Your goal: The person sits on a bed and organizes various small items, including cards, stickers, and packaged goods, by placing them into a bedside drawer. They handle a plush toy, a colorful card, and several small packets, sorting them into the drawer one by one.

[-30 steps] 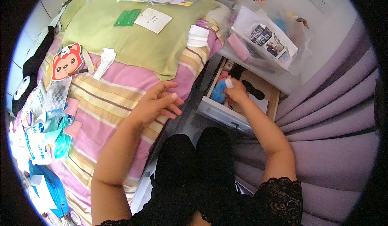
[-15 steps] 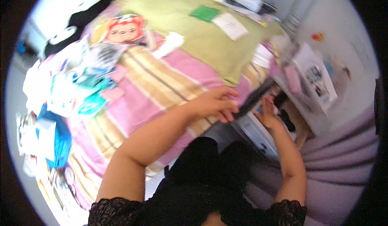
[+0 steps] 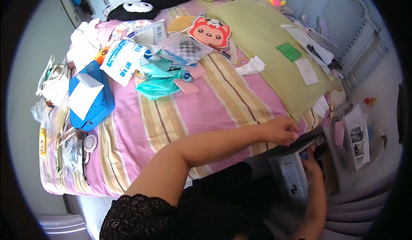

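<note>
Hanging empty, half-curled, at the edge of the bed (image 3: pixel 206 111) is the left hand (image 3: pixel 280 130), the right hand (image 3: pixel 312 165) inside the drawer (image 3: pixel 292 176), hold hidden.

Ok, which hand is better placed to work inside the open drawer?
Right, most likely: the right hand is in the drawer, while the left hand appears outside it, by the edge of the bed.

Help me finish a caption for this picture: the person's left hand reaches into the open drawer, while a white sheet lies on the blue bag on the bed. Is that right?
Not quite: the head view shows the right hand reaching into the open drawer, while a white sheet lies on the blue bag on the bed.
</note>
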`<state>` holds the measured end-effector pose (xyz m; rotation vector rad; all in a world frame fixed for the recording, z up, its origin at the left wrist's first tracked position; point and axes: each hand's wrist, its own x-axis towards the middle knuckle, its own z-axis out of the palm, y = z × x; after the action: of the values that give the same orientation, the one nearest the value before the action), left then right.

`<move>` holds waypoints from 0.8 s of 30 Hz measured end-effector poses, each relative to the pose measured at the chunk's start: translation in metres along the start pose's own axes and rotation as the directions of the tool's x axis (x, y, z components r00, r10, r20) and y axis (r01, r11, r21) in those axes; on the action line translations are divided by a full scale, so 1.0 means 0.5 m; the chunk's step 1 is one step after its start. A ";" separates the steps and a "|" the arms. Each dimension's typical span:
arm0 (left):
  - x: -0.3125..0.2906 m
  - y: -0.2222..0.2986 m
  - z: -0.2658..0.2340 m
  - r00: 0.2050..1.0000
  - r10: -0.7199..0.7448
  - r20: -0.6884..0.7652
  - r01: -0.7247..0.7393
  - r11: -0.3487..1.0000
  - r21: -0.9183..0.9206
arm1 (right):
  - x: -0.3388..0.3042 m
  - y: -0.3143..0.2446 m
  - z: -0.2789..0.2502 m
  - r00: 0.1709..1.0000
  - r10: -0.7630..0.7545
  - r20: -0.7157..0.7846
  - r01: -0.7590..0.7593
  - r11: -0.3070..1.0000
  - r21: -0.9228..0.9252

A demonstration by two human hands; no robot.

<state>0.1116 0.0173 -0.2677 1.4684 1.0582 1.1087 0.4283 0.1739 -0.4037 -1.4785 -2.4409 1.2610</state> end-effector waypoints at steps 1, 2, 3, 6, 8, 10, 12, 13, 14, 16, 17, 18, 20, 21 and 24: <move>-0.002 0.014 -0.015 0.991 0.130 -0.041 -0.119 0.971 0.210 | -0.019 -0.027 -0.016 1.000 -0.010 0.008 0.010 1.000 0.015; -0.020 0.071 -0.040 0.986 0.137 -0.090 -0.114 0.968 0.224 | -0.037 -0.045 -0.030 1.000 -0.013 0.015 0.012 0.999 0.036; -0.033 0.104 -0.084 0.980 0.184 -0.075 -0.150 0.933 0.327 | -0.049 -0.055 -0.038 1.000 -0.015 0.021 0.014 0.998 0.056; -0.123 0.199 -0.231 0.932 0.268 -0.243 -0.009 0.688 0.726 | -0.050 0.006 -0.052 0.997 0.033 -0.070 -0.034 0.999 -0.021; -0.187 0.175 -0.335 0.813 0.402 -0.422 0.262 0.396 0.880 | -0.075 -0.027 -0.037 0.987 0.125 -0.103 -0.115 0.989 0.095; -0.266 0.173 -0.389 0.736 0.336 -0.588 0.541 0.230 0.809 | -0.083 -0.047 -0.040 0.973 0.131 -0.191 -0.137 0.990 -0.020; -0.344 0.149 -0.422 0.687 0.308 -0.658 0.695 -0.015 0.719 | -0.097 -0.106 -0.043 0.961 0.113 -0.253 -0.140 0.986 -0.095; -0.379 0.139 -0.424 0.674 0.278 -0.685 0.736 -0.177 0.653 | -0.125 -0.177 -0.050 0.956 0.097 -0.276 -0.132 0.985 -0.110; -0.408 0.126 -0.429 0.640 0.226 -0.735 0.768 -0.208 0.605 | -0.144 -0.221 -0.056 0.950 0.087 -0.301 -0.129 0.984 -0.125; -0.452 0.098 -0.433 0.557 0.115 -0.822 0.815 -0.266 0.515 | -0.156 -0.237 -0.063 0.964 -0.018 -0.266 -0.010 0.995 -0.104; -0.466 0.095 -0.436 0.518 -0.025 -0.855 0.830 -0.225 0.509 | -0.168 -0.245 -0.068 0.966 -0.067 -0.249 0.045 0.995 -0.094; -0.473 0.093 -0.439 0.474 -0.162 -0.865 0.846 -0.187 0.499 | -0.188 -0.290 -0.067 0.976 -0.072 -0.206 0.070 0.997 -0.013; -0.463 0.117 -0.429 0.451 -0.284 -0.846 0.842 -0.179 0.509 | -0.218 -0.339 -0.059 0.965 -0.158 -0.212 0.137 0.985 -0.109; -0.447 0.141 -0.425 0.474 -0.244 -0.846 0.846 -0.142 0.514 | -0.231 -0.363 -0.054 0.956 -0.200 -0.212 0.168 0.973 -0.158; -0.383 0.157 -0.445 0.610 0.083 -0.788 0.790 0.011 0.613 | -0.265 -0.446 -0.038 0.951 -0.241 -0.196 0.215 0.966 -0.146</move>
<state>-0.1383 -0.1374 -0.1905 1.3923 3.0338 0.2408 0.3455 0.0362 -0.1990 -1.2337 -2.4948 0.8764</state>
